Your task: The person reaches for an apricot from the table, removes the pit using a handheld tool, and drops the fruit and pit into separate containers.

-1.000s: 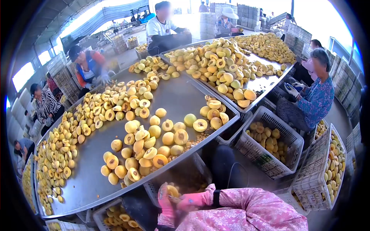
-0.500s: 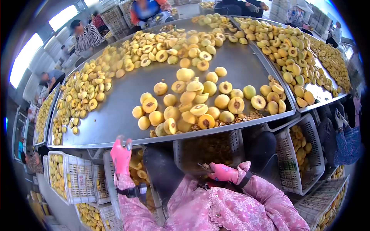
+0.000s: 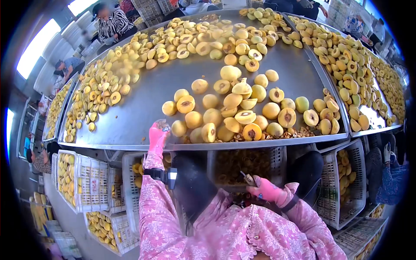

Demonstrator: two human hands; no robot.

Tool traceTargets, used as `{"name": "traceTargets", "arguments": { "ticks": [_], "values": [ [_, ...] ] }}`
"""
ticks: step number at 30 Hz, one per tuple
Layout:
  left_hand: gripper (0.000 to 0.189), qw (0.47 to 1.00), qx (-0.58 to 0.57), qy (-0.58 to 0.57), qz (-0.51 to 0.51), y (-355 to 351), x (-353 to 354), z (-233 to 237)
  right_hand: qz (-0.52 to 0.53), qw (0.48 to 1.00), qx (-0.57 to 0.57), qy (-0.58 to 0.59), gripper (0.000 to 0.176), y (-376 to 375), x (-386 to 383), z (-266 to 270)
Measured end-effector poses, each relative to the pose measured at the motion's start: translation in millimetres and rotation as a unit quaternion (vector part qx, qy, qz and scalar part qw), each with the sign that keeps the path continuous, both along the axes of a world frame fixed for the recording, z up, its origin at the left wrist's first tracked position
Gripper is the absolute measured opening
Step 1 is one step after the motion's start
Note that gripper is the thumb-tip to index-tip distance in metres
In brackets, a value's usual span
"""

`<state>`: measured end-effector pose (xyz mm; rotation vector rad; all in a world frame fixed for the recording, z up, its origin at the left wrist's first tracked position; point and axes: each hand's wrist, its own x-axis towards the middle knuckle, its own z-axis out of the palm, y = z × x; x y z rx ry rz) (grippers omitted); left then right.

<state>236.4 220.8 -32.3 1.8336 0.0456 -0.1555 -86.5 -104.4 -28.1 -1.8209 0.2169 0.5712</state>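
Note:
My left hand (image 3: 159, 135), in a pink glove with greyish fingertips, reaches over the front edge of the metal table (image 3: 143, 117). Its fingers are parted and hold nothing, close beside a yellow peach half (image 3: 178, 128) at the left of the near pile. Low before my lap, my right hand (image 3: 268, 190), also pink-gloved, is closed around a small knife-like tool (image 3: 248, 178) with a thin tip pointing up and left. Halved peaches (image 3: 232, 100) lie in front of me, some cut side up with brown centres. Brown pit fragments (image 3: 299, 131) are scattered along the table edge.
A crate (image 3: 211, 167) with brownish pieces stands between my knees. Crates of peach halves stand at left (image 3: 91, 184) and right (image 3: 333, 190). More peaches (image 3: 186, 39) line the table's far side, and a neighbouring table (image 3: 342, 56) adjoins. Other people sit around.
My left hand has moved right and forward, from the table's front edge to beside the peach halves. My right hand still grips the tool, its tip now more visible. The camera view has shifted.

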Motion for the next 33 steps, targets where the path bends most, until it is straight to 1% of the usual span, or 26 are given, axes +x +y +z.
{"name": "traceTargets", "arguments": {
  "ticks": [1, 2, 3, 4, 5, 6, 9, 10, 11, 12, 13, 14, 16, 18, 19, 20, 22, 23, 26, 27, 30, 31, 33],
  "values": [
    [0.051, 0.996, 0.053, -0.063, -0.034, -3, -1, 3, -0.012, 1.000, -0.004, -0.003, 0.021, 1, 2, 7],
    [0.054, 0.984, 0.105, -0.127, -0.068, -9, -1, 5, -0.003, 1.000, -0.014, -0.006, 0.027, 2, 2, 6],
    [0.057, 0.962, 0.184, -0.173, -0.100, -27, -11, 28, 0.006, 1.000, -0.025, -0.010, 0.034, 2, 3, 3],
    [0.060, 0.933, 0.286, -0.168, -0.142, -36, -11, 30, 0.013, 0.999, -0.036, -0.012, 0.041, 2, 2, 2],
    [0.063, 0.890, 0.384, -0.160, -0.184, -45, -11, 33, 0.010, 0.999, -0.030, -0.010, 0.041, 3, -1, 3],
    [0.067, 0.836, 0.477, -0.152, -0.223, -50, -10, 36, 0.006, 1.000, -0.024, -0.010, 0.041, 4, -4, 4],
    [0.052, 0.901, 0.380, -0.109, -0.181, -52, -5, 38, -0.030, 0.999, -0.015, -0.004, 0.037, 2, -14, 9],
    [0.049, 0.974, 0.166, -0.020, -0.152, -47, -1, 30, -0.043, 0.999, -0.014, 0.001, 0.036, 0, -18, 13],
    [0.047, 0.989, -0.057, 0.073, -0.114, -38, 3, 19, -0.063, 0.998, 0.021, 0.021, 0.033, -1, -21, 22],
    [0.045, 0.945, -0.275, 0.163, -0.068, -33, 4, 12, -0.082, 0.994, 0.057, 0.041, 0.031, -4, -22, 34],
    [0.042, 0.843, -0.452, 0.255, -0.141, -36, -15, 34, -0.100, 0.989, 0.093, 0.065, 0.028, -6, -23, 42],
    [0.050, 0.826, -0.487, 0.251, -0.132, -49, -41, 51, -0.102, 0.986, 0.113, 0.067, 0.026, -7, -24, 44],
    [0.053, 0.743, -0.557, 0.337, -0.155, -67, -82, 73, -0.106, 0.980, 0.150, 0.071, 0.022, -9, -22, 48],
    [0.058, 0.713, -0.577, 0.369, -0.151, -86, -114, 81, -0.068, 0.992, 0.099, -0.031, 0.023, -6, -16, 53],
    [0.057, 0.734, -0.560, 0.348, -0.164, -93, -127, 77, -0.052, 0.993, 0.076, -0.079, 0.024, -3, -12, 62],
    [0.056, 0.743, -0.550, 0.337, -0.176, -101, -140, 77, -0.035, 0.990, 0.052, -0.127, 0.025, 0, -9, 70],
    [0.053, 0.787, -0.505, 0.312, -0.170, -116, -163, 76, -0.037, 0.990, 0.034, -0.132, 0.020, 6, -6, 87],
    [0.051, 0.788, -0.504, 0.323, -0.142, -124, -173, 78, -0.039, 0.990, 0.024, -0.135, 0.018, 9, -4, 92],
    [0.049, 0.821, -0.460, 0.293, -0.170, -139, -195, 84, -0.057, 0.986, -0.016, -0.156, 0.019, 15, -5, 93],
    [0.046, 0.818, -0.461, 0.296, -0.178, -143, -202, 88, -0.058, 0.986, -0.026, -0.153, 0.021, 15, -5, 96],
    [0.045, 0.846, -0.427, 0.260, -0.187, -153, -212, 78, -0.065, 0.971, -0.059, -0.223, 0.024, 17, -5, 101],
    [0.044, 0.848, -0.422, 0.264, -0.180, -156, -216, 80, -0.073, 0.968, -0.063, -0.233, 0.024, 17, -4, 95],
    [0.044, 0.848, -0.421, 0.264, -0.185, -160, -220, 76, -0.087, 0.971, -0.071, -0.210, 0.023, 17, -5, 89]
  ]
}}
